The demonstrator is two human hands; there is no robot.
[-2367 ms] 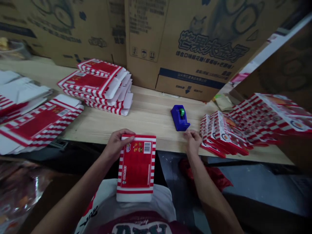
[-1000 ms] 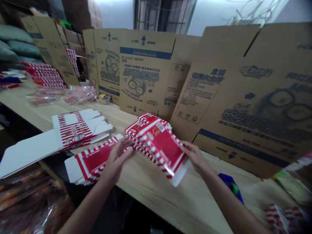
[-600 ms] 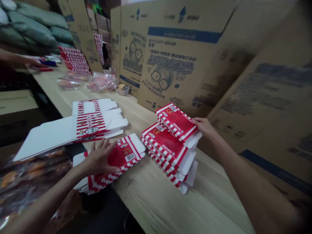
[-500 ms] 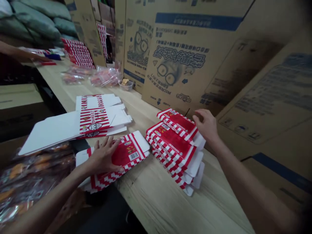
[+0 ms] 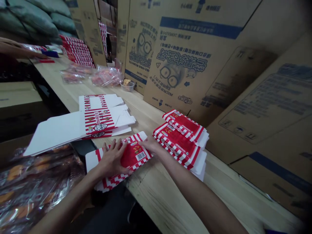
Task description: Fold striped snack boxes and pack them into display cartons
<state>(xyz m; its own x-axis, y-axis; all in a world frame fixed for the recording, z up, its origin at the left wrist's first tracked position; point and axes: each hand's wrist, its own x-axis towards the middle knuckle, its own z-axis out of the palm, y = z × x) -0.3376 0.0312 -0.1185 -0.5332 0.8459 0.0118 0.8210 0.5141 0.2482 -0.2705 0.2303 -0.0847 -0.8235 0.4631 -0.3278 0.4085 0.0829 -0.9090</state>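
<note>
A small stack of red-and-white striped snack cartons (image 5: 135, 151) lies at the table edge, white end flaps showing. My left hand (image 5: 114, 159) rests on the top carton with its fingers spread and the thumb along the near side. At the stack's right end is my right hand (image 5: 149, 144), its thumb over the top carton's corner and its other fingers mostly hidden. Just right of my right hand stands another stack of striped cartons (image 5: 177, 143), the uppermost one set askew. White unfolded cartons (image 5: 60, 125) with a striped panel lie to the left.
Tall brown cardboard boxes (image 5: 180, 61) line the table's far side. Clear-wrapped snacks (image 5: 29, 185) fill a container at lower left. Pink packets (image 5: 107, 76) and a small plastic tub (image 5: 127, 85) sit farther back. Another person's arm (image 5: 14, 48) reaches in at upper left.
My right hand has moved left from the right-hand carton stack to the end of the stack under my left hand. My left hand stays on that stack.
</note>
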